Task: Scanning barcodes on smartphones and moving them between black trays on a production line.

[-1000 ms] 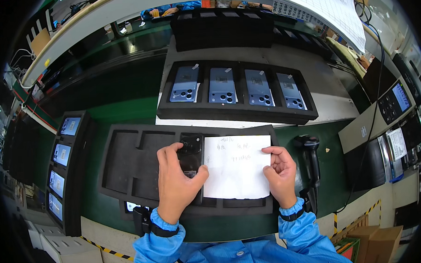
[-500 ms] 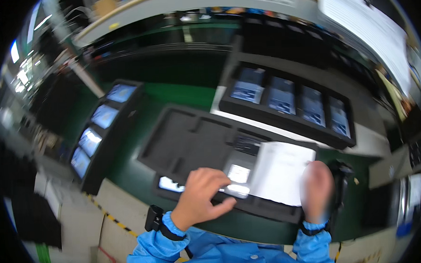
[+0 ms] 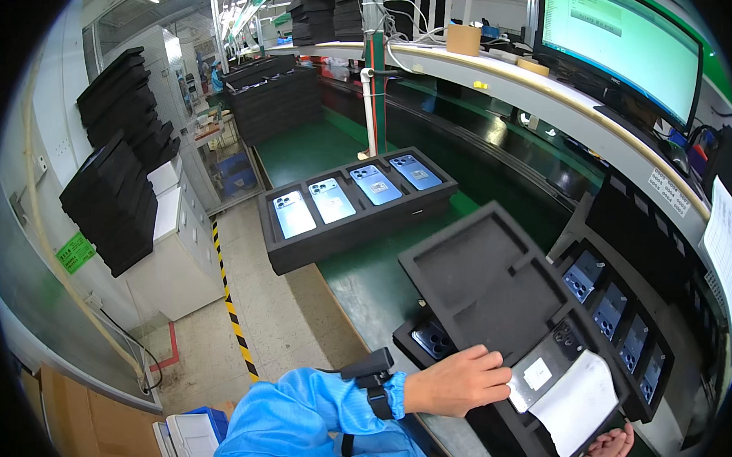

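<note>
A black foam tray [image 3: 474,277] lies askew over a second black tray at the near right, where a dark blue phone [image 3: 430,340] peeks out. In the upper tray's near end sits a silver-grey phone [image 3: 558,355] with a white label, partly covered by a creased white sheet [image 3: 576,403]. My left hand [image 3: 463,383] is closed over the tray's left edge, fingertips beside the phone; its thumb is hidden. My right hand [image 3: 611,446], cut off by the lower edge of view, curls at the tray's near right corner below the sheet.
Beyond, on the green bench [image 3: 344,282], stands a black tray [image 3: 361,220] of several blue phones. Another phone tray [image 3: 619,324] is at the right. A white post [image 3: 369,114], stacked black trays [image 3: 271,102] and a monitor [image 3: 619,42] stand farther back. Striped tape [image 3: 232,308] marks the floor.
The view has swung left, bringing the aisle and monitor into sight. My left hand has closed on the tray edge. My right hand has moved from the sheet's side to the tray's near corner.
</note>
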Demonstrator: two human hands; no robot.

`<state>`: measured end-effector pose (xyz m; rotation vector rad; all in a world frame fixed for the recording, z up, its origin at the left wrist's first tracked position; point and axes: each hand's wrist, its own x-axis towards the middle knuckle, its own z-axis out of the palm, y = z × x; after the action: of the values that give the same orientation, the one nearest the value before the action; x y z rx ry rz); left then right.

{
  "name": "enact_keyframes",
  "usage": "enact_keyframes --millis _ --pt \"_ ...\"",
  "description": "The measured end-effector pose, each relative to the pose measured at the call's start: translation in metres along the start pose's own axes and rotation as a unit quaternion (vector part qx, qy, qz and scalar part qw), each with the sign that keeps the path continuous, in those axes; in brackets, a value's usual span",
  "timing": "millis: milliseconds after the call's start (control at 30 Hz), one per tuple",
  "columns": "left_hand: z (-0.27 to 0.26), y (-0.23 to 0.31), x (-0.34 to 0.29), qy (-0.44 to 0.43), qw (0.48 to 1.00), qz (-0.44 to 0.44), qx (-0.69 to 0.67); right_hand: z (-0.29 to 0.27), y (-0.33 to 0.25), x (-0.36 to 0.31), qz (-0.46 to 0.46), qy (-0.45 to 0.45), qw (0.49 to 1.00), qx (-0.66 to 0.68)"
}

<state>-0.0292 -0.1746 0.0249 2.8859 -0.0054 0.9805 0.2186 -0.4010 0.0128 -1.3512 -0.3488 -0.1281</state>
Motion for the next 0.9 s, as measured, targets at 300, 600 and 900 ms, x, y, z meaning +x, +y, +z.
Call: enact_keyframes --millis 300,600,900 --pt "-0.123 -0.047 -0.031 0.076 0.969 -0.114 0.208 -0.036 0.024 0.012 0.073 -0.114 0.990 -0.031" --pt "-0.067 -0.005 -0.049 0.037 0.989 -0.116 0.080 0.067 -0.049 -0.032 0.195 -0.351 0.916 0.000" --pt "0.006 0.010 0.023 -0.028 0.960 -0.250 -0.123 0.019 0.009 -0.036 0.155 -0.234 0.951 -0.128"
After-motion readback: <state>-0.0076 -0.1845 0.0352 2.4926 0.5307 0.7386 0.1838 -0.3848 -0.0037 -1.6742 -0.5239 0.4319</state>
